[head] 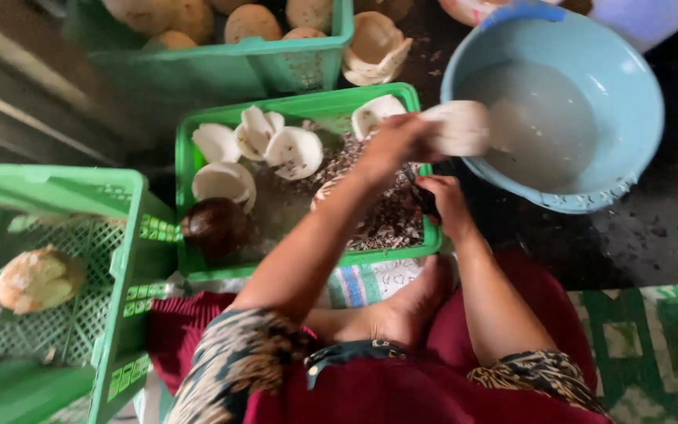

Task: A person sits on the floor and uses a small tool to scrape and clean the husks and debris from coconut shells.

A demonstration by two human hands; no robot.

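White coconut flesh, a peeled rounded piece, sat gripped in my left hand, fingers wrapped round it, held out over the near rim of the pale blue plastic basin with cloudy water in it. I judged it was held there so trimmings dropped into the crate below. My right hand was curled shut on a small dark tool, probably a peeler or knife; blurred, could not tell which. It sat just under the left hand, over the crate's right edge.

The middle green plastic crate held white coconut halves at the back, brown shavings at the front right, and one dark brown unpeeled coconut at the front left corner. A second green crate behind held tan husked coconuts. A third slatted green crate to my left held one pale peeled coconut.

Room was tight: the crate touched the basin, my bare foot pressed the crate's front wall, and dark floor lay free only to the right.
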